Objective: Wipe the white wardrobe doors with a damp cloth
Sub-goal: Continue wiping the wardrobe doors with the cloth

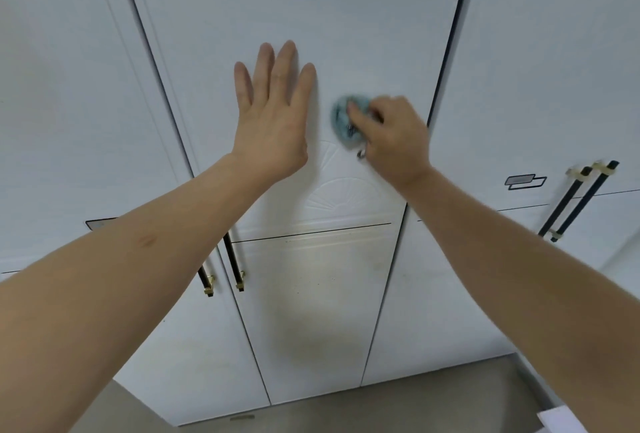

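The left hand [272, 121] lies flat against the middle wardrobe door [304, 10], fingers straight and spread, grasping nothing. Just to its right, the right hand [391, 142] grips a bunched blue-grey cloth [341, 119], fingers curled round it and pressing it to the same door, above an embossed fan pattern [341, 195]. The cloth is blurred. Below the left forearm, 2 black bar handles [221, 270] with gold ends hang either side of a door seam. 2 more black handles [581, 199] sit on the doors at the right. A grey floor [381, 408] runs along the doors' base.
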`<state>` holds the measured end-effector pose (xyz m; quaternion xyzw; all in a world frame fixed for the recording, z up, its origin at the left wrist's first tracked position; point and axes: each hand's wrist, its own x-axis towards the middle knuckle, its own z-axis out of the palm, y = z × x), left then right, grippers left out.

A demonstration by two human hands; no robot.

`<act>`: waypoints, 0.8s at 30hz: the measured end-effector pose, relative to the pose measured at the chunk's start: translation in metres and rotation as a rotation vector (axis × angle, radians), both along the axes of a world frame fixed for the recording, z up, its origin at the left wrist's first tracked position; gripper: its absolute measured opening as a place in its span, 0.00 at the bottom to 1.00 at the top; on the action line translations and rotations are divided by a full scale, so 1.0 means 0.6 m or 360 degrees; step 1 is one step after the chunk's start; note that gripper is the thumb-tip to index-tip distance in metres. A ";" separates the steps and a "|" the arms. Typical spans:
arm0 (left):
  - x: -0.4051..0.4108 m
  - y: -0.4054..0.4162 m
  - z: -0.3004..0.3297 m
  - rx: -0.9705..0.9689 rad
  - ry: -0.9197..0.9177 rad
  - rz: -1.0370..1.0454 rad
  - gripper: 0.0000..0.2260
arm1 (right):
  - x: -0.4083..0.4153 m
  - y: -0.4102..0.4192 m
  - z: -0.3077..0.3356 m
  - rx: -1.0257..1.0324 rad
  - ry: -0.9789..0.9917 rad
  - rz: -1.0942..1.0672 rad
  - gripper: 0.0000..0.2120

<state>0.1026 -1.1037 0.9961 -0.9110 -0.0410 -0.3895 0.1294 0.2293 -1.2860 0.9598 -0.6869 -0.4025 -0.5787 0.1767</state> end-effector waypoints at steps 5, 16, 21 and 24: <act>-0.001 0.000 0.000 0.0017 -0.0006 0.0008 0.42 | -0.008 -0.036 -0.244 -0.0765 0.0287 0.0064 0.22; -0.044 0.018 0.029 -0.0008 -0.0087 -0.0070 0.39 | -0.055 -0.033 0.061 0.0181 0.0593 0.0185 0.19; -0.064 0.050 0.042 -0.0030 -0.0125 0.0000 0.39 | -0.059 0.052 0.133 0.0358 0.0618 0.0097 0.19; -0.069 0.067 0.034 -0.0041 -0.0138 -0.0037 0.37 | -0.091 0.093 0.030 -0.0154 0.0652 0.0060 0.17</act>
